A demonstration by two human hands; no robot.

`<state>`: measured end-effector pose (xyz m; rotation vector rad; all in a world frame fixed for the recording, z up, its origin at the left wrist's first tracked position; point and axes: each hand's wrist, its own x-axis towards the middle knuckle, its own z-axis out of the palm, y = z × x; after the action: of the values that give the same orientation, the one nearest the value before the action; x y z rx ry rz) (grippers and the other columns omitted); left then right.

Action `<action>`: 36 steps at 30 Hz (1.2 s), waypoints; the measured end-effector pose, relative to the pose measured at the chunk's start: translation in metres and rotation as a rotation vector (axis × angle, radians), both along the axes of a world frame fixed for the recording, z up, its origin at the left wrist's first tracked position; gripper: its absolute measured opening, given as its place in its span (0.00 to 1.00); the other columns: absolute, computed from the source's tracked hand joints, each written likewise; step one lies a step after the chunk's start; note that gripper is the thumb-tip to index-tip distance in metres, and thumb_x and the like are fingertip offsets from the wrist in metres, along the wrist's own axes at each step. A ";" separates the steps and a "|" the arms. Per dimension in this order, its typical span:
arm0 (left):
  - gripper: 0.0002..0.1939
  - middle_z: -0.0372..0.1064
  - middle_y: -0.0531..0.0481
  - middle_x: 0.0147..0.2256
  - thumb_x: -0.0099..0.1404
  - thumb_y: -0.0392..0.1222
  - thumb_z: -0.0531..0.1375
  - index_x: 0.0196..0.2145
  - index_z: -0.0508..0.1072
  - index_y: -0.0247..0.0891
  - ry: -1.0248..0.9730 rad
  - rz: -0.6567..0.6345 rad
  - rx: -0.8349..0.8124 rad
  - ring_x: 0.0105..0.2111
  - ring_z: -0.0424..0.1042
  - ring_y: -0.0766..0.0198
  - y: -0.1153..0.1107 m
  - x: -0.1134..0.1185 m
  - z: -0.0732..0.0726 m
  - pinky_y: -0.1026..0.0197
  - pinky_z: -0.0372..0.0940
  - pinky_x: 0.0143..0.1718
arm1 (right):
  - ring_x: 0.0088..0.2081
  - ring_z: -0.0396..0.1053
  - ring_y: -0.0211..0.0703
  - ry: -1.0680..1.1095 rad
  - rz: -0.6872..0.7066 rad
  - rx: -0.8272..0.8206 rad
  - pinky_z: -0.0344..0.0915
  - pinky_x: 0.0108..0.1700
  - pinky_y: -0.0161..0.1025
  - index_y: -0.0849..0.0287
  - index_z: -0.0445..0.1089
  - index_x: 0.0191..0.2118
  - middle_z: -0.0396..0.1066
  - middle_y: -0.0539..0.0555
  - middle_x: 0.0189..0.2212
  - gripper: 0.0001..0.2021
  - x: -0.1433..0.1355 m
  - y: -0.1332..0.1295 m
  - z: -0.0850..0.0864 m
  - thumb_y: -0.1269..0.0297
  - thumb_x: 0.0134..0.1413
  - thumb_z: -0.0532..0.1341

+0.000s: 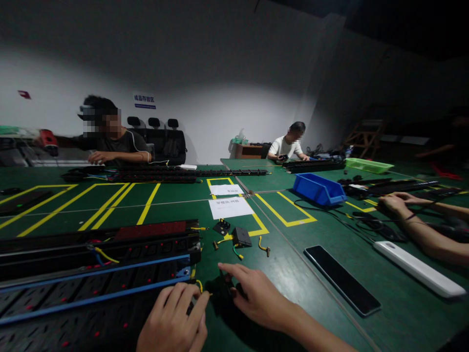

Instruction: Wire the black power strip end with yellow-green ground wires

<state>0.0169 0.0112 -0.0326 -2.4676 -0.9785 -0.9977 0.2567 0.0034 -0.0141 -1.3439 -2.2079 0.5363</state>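
- Green table (282, 274) spreads around the left hand (172, 320) and right hand (256, 296); a pale wall (220, 117) stands well beyond them.
- Bent fingers of the left hand lie at the end of a black strip (102, 320), against a yellow wire (199, 285); whether they pinch it, I cannot tell.
- Just beside, the right hand curls at a dark part (223, 289); shadow hides whether it grips.
- Ahead of the hands sits a black box (242, 236); right of them, a phone (342, 279).
- Tugging could loosen the wire's end, a slack hold could drop the dark part, and a sweeping right forearm (311, 328) could knock the phone.
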 end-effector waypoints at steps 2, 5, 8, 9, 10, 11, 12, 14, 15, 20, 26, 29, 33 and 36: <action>0.15 0.75 0.49 0.37 0.66 0.39 0.53 0.42 0.79 0.44 -0.005 0.001 0.010 0.41 0.69 0.57 0.001 0.000 -0.001 0.53 0.57 0.47 | 0.50 0.73 0.49 0.008 0.004 0.000 0.69 0.52 0.45 0.51 0.57 0.67 0.72 0.56 0.53 0.36 0.000 0.000 -0.001 0.77 0.52 0.56; 0.16 0.75 0.50 0.36 0.67 0.40 0.52 0.41 0.80 0.46 -0.014 -0.011 0.049 0.40 0.69 0.57 0.004 -0.001 -0.003 0.54 0.57 0.46 | 0.51 0.72 0.49 0.011 0.007 0.001 0.69 0.53 0.45 0.51 0.57 0.67 0.72 0.57 0.54 0.36 0.000 0.001 -0.002 0.77 0.52 0.56; 0.17 0.75 0.50 0.36 0.67 0.41 0.51 0.40 0.80 0.47 -0.030 -0.019 0.070 0.39 0.69 0.58 0.007 -0.001 -0.006 0.54 0.57 0.46 | 0.51 0.72 0.49 0.009 0.002 0.001 0.69 0.53 0.45 0.51 0.58 0.67 0.71 0.57 0.54 0.35 0.000 0.001 -0.001 0.77 0.52 0.57; 0.17 0.75 0.50 0.35 0.67 0.41 0.51 0.40 0.81 0.47 -0.036 -0.022 0.074 0.39 0.69 0.58 0.007 -0.001 -0.007 0.54 0.57 0.46 | 0.50 0.72 0.49 0.007 0.000 0.001 0.69 0.52 0.44 0.51 0.58 0.67 0.71 0.56 0.54 0.35 0.000 0.002 0.000 0.77 0.52 0.57; 0.17 0.76 0.50 0.35 0.68 0.41 0.51 0.40 0.81 0.47 -0.040 -0.021 0.072 0.39 0.69 0.58 0.007 -0.001 -0.007 0.54 0.57 0.46 | 0.50 0.73 0.48 0.002 -0.001 -0.001 0.69 0.52 0.44 0.51 0.58 0.67 0.71 0.56 0.53 0.35 0.000 0.001 0.000 0.77 0.52 0.57; 0.17 0.76 0.50 0.35 0.68 0.41 0.51 0.40 0.81 0.47 -0.043 -0.019 0.069 0.40 0.69 0.58 0.007 -0.001 -0.007 0.54 0.57 0.46 | 0.49 0.73 0.48 -0.002 -0.001 -0.002 0.69 0.51 0.44 0.51 0.58 0.67 0.72 0.56 0.53 0.35 0.000 0.001 0.001 0.76 0.52 0.57; 0.18 0.76 0.50 0.35 0.68 0.41 0.51 0.40 0.81 0.47 -0.043 -0.014 0.064 0.40 0.69 0.58 0.007 -0.001 -0.007 0.53 0.57 0.45 | 0.49 0.73 0.48 -0.004 0.000 -0.002 0.69 0.51 0.44 0.51 0.58 0.67 0.72 0.56 0.52 0.35 0.000 0.001 0.002 0.76 0.52 0.56; 0.18 0.76 0.50 0.36 0.67 0.41 0.51 0.40 0.81 0.47 -0.035 0.000 0.044 0.40 0.69 0.58 0.007 0.000 -0.006 0.53 0.57 0.45 | 0.49 0.73 0.48 -0.003 0.004 -0.003 0.69 0.51 0.44 0.51 0.58 0.66 0.72 0.56 0.52 0.34 0.000 0.001 0.004 0.76 0.53 0.56; 0.17 0.76 0.50 0.36 0.67 0.41 0.51 0.40 0.81 0.47 -0.032 0.006 0.039 0.40 0.69 0.58 0.006 0.000 -0.006 0.53 0.57 0.46 | 0.49 0.73 0.48 -0.002 0.007 -0.003 0.69 0.51 0.44 0.52 0.58 0.66 0.72 0.56 0.51 0.34 0.000 0.001 0.005 0.76 0.53 0.56; 0.17 0.75 0.51 0.35 0.65 0.39 0.52 0.40 0.80 0.47 -0.018 0.011 0.017 0.39 0.69 0.58 0.004 0.000 -0.001 0.53 0.57 0.45 | 0.45 0.73 0.47 -0.039 0.010 -0.008 0.68 0.48 0.42 0.52 0.57 0.67 0.72 0.56 0.50 0.36 0.001 0.000 0.008 0.74 0.51 0.57; 0.15 0.74 0.49 0.37 0.67 0.37 0.52 0.44 0.79 0.42 -0.014 -0.011 -0.023 0.41 0.69 0.57 -0.001 0.000 0.005 0.51 0.57 0.47 | 0.43 0.72 0.49 -0.113 0.063 -0.014 0.66 0.43 0.42 0.50 0.56 0.68 0.71 0.56 0.49 0.40 0.002 -0.004 0.011 0.68 0.45 0.62; 0.15 0.74 0.49 0.37 0.67 0.37 0.53 0.45 0.78 0.41 0.003 -0.027 -0.046 0.41 0.68 0.56 -0.002 -0.001 0.007 0.51 0.57 0.46 | 0.42 0.71 0.49 -0.117 0.059 -0.024 0.64 0.42 0.42 0.50 0.56 0.67 0.71 0.56 0.48 0.40 0.003 -0.005 0.012 0.65 0.45 0.63; 0.14 0.74 0.49 0.38 0.68 0.38 0.54 0.46 0.77 0.41 0.013 -0.044 -0.069 0.41 0.68 0.56 -0.003 -0.001 0.009 0.51 0.56 0.46 | 0.41 0.71 0.48 -0.102 0.057 -0.032 0.63 0.42 0.40 0.51 0.58 0.66 0.71 0.56 0.48 0.37 0.002 -0.005 0.012 0.64 0.48 0.63; 0.13 0.74 0.49 0.37 0.69 0.38 0.54 0.46 0.77 0.40 0.008 -0.053 -0.078 0.40 0.68 0.56 -0.004 -0.001 0.012 0.52 0.56 0.46 | 0.41 0.71 0.47 -0.090 0.053 -0.036 0.62 0.41 0.40 0.52 0.59 0.65 0.71 0.55 0.47 0.36 0.001 -0.005 0.012 0.65 0.48 0.64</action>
<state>0.0159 0.0070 -0.0207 -2.5725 -0.9714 -0.9826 0.2580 -0.0011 -0.0025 -1.3557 -2.3222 0.5475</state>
